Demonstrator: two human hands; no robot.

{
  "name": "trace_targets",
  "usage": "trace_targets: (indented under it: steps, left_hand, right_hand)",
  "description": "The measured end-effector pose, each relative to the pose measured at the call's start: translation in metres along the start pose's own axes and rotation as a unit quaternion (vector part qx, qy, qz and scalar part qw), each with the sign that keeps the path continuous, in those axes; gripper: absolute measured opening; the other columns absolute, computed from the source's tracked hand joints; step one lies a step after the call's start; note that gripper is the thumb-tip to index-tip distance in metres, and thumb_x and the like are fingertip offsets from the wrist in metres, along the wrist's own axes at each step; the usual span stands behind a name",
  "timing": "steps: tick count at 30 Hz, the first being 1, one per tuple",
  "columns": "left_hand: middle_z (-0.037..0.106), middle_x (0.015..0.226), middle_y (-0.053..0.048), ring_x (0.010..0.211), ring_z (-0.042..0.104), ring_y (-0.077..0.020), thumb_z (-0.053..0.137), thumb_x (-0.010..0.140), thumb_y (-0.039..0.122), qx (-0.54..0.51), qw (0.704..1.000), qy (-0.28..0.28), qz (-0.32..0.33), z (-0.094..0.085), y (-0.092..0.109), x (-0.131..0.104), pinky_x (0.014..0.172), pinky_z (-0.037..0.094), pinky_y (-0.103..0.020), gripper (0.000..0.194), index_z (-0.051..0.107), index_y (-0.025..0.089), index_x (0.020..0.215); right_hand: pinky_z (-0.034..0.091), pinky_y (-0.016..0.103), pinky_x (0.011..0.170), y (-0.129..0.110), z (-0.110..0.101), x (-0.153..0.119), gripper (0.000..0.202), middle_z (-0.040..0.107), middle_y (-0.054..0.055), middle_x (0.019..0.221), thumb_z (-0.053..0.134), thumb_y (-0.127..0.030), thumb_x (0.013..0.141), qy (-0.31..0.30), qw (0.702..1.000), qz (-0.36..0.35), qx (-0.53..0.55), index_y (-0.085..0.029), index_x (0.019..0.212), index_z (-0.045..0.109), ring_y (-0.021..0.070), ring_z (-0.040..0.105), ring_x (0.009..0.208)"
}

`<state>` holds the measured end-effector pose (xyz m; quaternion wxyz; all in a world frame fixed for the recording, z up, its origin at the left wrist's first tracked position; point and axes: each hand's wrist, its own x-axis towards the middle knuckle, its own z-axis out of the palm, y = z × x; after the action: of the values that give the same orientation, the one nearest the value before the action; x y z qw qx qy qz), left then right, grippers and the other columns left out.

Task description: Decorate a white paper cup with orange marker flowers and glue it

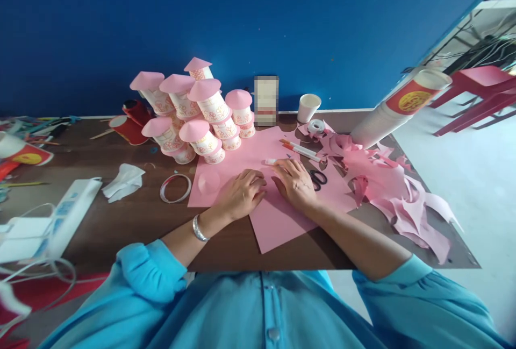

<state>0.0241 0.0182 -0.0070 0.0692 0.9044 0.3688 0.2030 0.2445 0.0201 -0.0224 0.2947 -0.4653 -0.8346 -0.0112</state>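
Note:
Pink paper sheets (274, 230) lie on the brown table. My left hand (245, 193) rests on the paper with its fingers curled down and nothing visible in them. My right hand (295, 181) lies on the sheets to its right, fingers spread, beside a small white object (270, 162) at its fingertips. Black-handled scissors (318, 179) are partly hidden by my right hand. Two orange-and-white pens (302, 150) lie just beyond it. A pale pink paper circle (208, 183) is left of my left hand.
Paper-cup towers with pink cone roofs (207, 104) stand at the back left. A tape ring (176, 187) and crumpled tissue (124, 181) are at left. Pink scraps (387, 182), a white cup (309, 107) and a leaning cup stack (395, 109) occupy the right and back.

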Motion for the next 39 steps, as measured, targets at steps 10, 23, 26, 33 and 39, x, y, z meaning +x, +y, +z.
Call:
trace_targets:
  steps: [10, 23, 26, 33, 39]
  left_hand:
    - [0.069, 0.120, -0.010, 0.112, 0.065, -0.0271, 0.066, 0.096, 0.023, -0.008, 1.000, -0.014, -0.002, -0.001, -0.012, -0.008, 0.097, 0.058, -0.045, 0.025, 0.063, 0.020, 0.121]
    - [0.071, 0.117, -0.009, 0.111, 0.065, -0.0260, 0.055, 0.100, 0.015, -0.001, 1.000, -0.001, 0.006, 0.006, -0.024, -0.009, 0.094, 0.060, -0.044, 0.019, 0.064, 0.018, 0.116]
    - [0.071, 0.117, -0.010, 0.112, 0.066, -0.0255, 0.055, 0.097, 0.010, 0.002, 1.000, 0.002, 0.010, 0.009, -0.027, -0.009, 0.095, 0.061, -0.044, 0.023, 0.065, 0.018, 0.116]
    - [0.072, 0.123, -0.013, 0.117, 0.067, -0.0252, 0.050, 0.100, 0.013, 0.024, 1.000, 0.007, 0.015, 0.004, -0.020, -0.008, 0.099, 0.061, -0.044, 0.027, 0.068, 0.017, 0.120]
    - [0.050, 0.162, -0.011, 0.156, 0.038, -0.0329, 0.055, 0.102, 0.048, -0.003, 0.984, -0.109, 0.140, 0.011, -0.003, -0.011, 0.125, 0.036, -0.058, 0.058, 0.049, 0.023, 0.154]
  right_hand:
    - [0.043, 0.037, 0.092, 0.007, 0.003, 0.003, 0.029, 0.073, 0.010, 0.112, 0.046, -0.021, 0.107, -0.060, 0.993, 0.012, -0.103, -0.018, 0.125, 0.068, 0.0245, 0.061, 0.104]
    - [0.043, 0.034, 0.078, 0.054, -0.034, 0.010, 0.031, 0.070, 0.012, 0.102, 0.042, -0.019, 0.105, -0.132, 0.967, 0.079, -0.202, -0.017, 0.119, 0.069, 0.0250, 0.060, 0.095]
    - [0.044, 0.033, 0.075, 0.071, -0.042, 0.003, 0.030, 0.071, 0.011, 0.100, 0.044, -0.019, 0.103, -0.123, 0.962, 0.117, -0.216, -0.019, 0.119, 0.070, 0.0253, 0.061, 0.095]
    - [0.052, 0.042, 0.101, 0.049, -0.036, -0.014, 0.034, 0.067, 0.014, 0.135, 0.053, -0.027, 0.103, -0.080, 0.980, 0.073, -0.169, -0.020, 0.134, 0.066, 0.0281, 0.060, 0.123]
    - [0.047, 0.043, 0.118, 0.040, -0.024, -0.027, 0.037, 0.065, 0.010, 0.146, 0.056, -0.027, 0.103, -0.113, 0.988, -0.058, -0.088, -0.022, 0.139, 0.064, 0.0243, 0.055, 0.141]
